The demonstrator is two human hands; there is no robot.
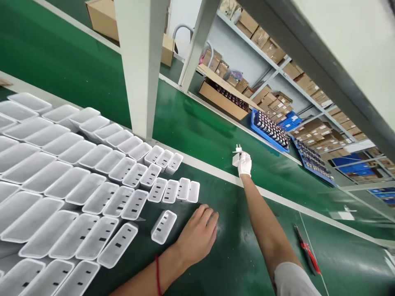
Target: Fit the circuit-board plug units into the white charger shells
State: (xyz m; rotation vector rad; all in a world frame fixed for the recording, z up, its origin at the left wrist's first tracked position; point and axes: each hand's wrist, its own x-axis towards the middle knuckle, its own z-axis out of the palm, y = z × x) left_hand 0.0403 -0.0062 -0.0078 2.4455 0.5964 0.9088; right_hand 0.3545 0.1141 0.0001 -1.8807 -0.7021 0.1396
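My right hand (244, 164), in a white glove, is stretched far out over the green belt and is closed on a small white plug piece (238, 151) with metal prongs pointing up. My bare left hand (199, 234) rests on the green surface with fingers curled down and nothing visible in it. Just left of that hand lies a single white charger shell (163, 226), apart from the rows. Many white charger shells (77, 176) lie in rows across the left side.
A white post (138, 70) stands behind the rows. Red-handled pliers (306, 249) lie at the right. Blue trays (271, 130) of small parts and cardboard boxes (222, 96) sit beyond the belt, with shelves of boxes (277, 49) behind.
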